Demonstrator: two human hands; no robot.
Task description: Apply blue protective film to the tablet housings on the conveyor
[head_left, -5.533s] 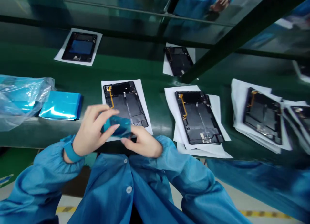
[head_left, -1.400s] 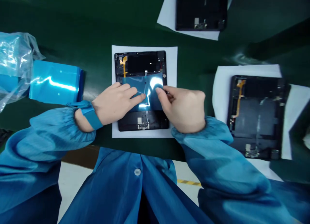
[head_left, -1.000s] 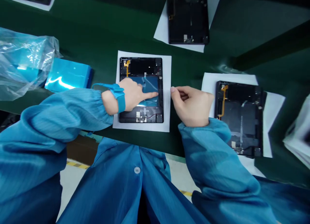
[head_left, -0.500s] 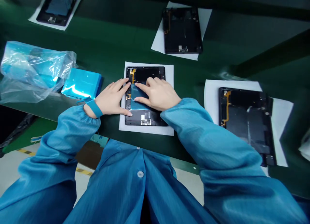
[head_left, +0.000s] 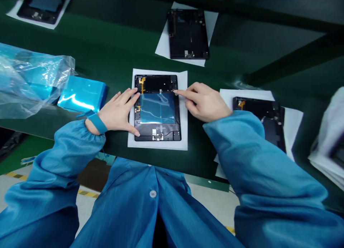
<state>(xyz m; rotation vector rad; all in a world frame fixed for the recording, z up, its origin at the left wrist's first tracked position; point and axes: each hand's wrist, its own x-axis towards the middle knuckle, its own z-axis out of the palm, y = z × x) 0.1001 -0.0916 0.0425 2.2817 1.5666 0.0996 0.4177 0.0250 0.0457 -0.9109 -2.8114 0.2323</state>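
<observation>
An opened tablet lies on a white sheet in front of me, its inside facing up. A shiny blue film covers its middle, with an orange flex cable at the upper left. My left hand rests open along the tablet's left edge, fingertips near the upper left and thumb at the lower left corner. At the right edge, my right hand reaches with its index finger stretched to the film's upper right corner. Its other fingers are curled, the thumb lies apart, and nothing shows in its grasp.
To the left sit a stack of blue film sheets and a clear plastic bag of similar sheets. Other opened tablets lie on white paper: one at the back, one top left, one right partly behind my sleeve.
My right hand has moved right, off the film's middle to the tablet's right edge, uncovering the film. My left hand stays at the left edge. The view has shifted slightly right.
</observation>
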